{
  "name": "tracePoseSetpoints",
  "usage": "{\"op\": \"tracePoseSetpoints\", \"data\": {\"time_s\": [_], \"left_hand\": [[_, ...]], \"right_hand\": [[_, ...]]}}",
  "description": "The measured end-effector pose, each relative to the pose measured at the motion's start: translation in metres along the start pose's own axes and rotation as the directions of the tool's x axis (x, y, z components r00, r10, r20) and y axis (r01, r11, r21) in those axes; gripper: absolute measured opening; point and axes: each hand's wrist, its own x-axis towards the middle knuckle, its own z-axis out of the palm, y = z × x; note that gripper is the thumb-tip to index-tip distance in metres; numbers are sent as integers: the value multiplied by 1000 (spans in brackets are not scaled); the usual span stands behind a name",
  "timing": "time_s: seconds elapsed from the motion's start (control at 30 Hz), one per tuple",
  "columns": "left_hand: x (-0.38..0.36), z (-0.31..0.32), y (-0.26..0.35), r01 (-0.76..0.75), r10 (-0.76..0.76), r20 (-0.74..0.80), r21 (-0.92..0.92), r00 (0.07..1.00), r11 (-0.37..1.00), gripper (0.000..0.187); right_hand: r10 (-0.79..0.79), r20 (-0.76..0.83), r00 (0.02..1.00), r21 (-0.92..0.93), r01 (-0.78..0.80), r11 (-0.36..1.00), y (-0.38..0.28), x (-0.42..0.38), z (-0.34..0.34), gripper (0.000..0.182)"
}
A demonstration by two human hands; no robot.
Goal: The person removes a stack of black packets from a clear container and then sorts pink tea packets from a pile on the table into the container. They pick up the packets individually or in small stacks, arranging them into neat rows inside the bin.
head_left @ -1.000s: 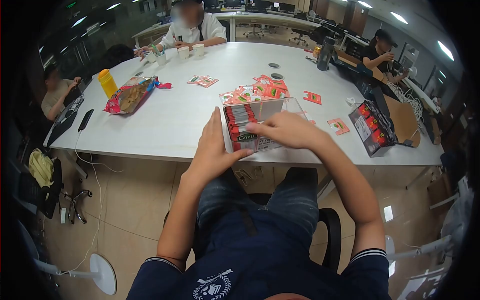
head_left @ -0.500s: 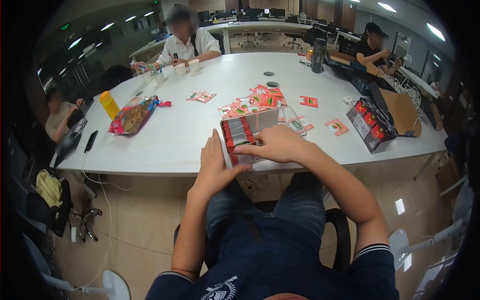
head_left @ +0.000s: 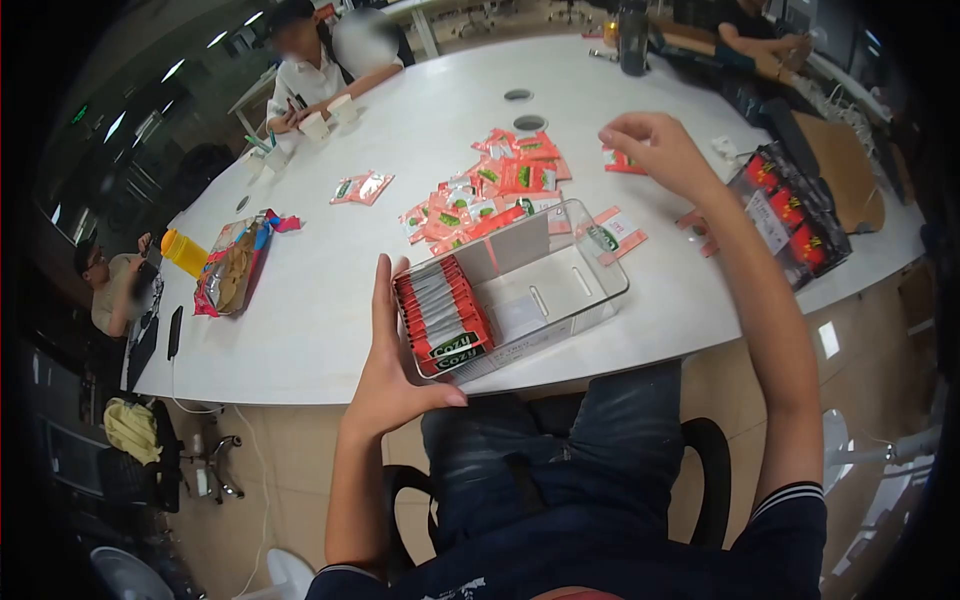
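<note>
My left hand cups the left end of a clear plastic box, fingers along its side wall and thumb at the front lower corner. In the box's left part, red-and-silver sachets stand packed in a row, the front ones marked "Cozy". The box's right part shows its bare slotted floor. My right hand is over a single red sachet, its fingers bent and apart from the thumb. A pile of red-and-white sachets lies behind the box, and another sachet lies by its right end.
Further sachets lie left of the pile. An opened snack bag, a yellow bottle and a phone are on the left. At right stands a dark printed carton. Paper cups and a dark bottle stand farther back; people sit around.
My right hand has left the sachets in the box and moved right and away from me, over the single sachet. My left hand stays at the box's left end. The view has shifted.
</note>
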Motion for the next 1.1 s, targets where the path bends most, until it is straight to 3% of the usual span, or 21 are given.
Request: {"op": "tracePoseSetpoints", "data": {"time_s": [0.03, 0.07, 0.1, 0.17, 0.23, 0.27, 0.37, 0.4, 0.5, 0.73, 0.83, 1.1], "left_hand": [[3, 0, 1, -14, 14, -30, -13, 999, 1000, 163], [5, -10, -1, -91, 96, -18, 212, 995, 973, 157], [10, -14, 8, -213, 234, -7, 389, 972, 896, 140], [21, -17, 29, -379, 384, 114, 554, 916, 741, 109], [34, -17, 59, -485, 298, 385, 636, 874, 600, 85], [39, -16, 69, -545, 232, 507, 648, 830, 533, 75], [56, -21, 77, -609, 89, 654, 634, 751, 478, 59], [59, -28, 72, -643, 62, 700, 613, 712, 459, 66], [63, -37, 69, -629, 16, 708, 616, 706, 475, 64], [65, -32, 59, -622, 136, 681, 544, 719, 563, 34], [68, -31, 60, -580, 108, 654, 566, 748, 586, 25], [66, -29, 65, -544, 108, 598, 621, 794, 564, 25]], "right_hand": [[-17, 26, 999, -56, 19, 998, -7, 3, 5, 38], [-36, 51, 998, -111, 42, 993, -16, 8, 6, 36], [-58, 73, 996, -165, 69, 984, -20, 13, 6, 34], [-219, 22, 975, -174, 220, 960, -3, 13, 15, 25], [-301, -52, 952, -130, 292, 947, 19, 8, 24, 23], [-221, 5, 975, -95, 220, 971, 22, 0, 22, 21], [-152, 22, 988, 111, 149, 983, 35, -8, 31, 20], [-145, 39, 989, 204, 134, 970, 29, -8, 30, 19], [-313, 29, 949, 32, 313, 949, 32, -2, 24, 14], [-285, 44, 958, 9, 285, 959, 20, -6, 21, 13], [-297, 63, 953, 55, 294, 954, 29, -3, 21, 13], [-316, 77, 946, 17, 315, 949, 9, -6, 13, 13]]}}
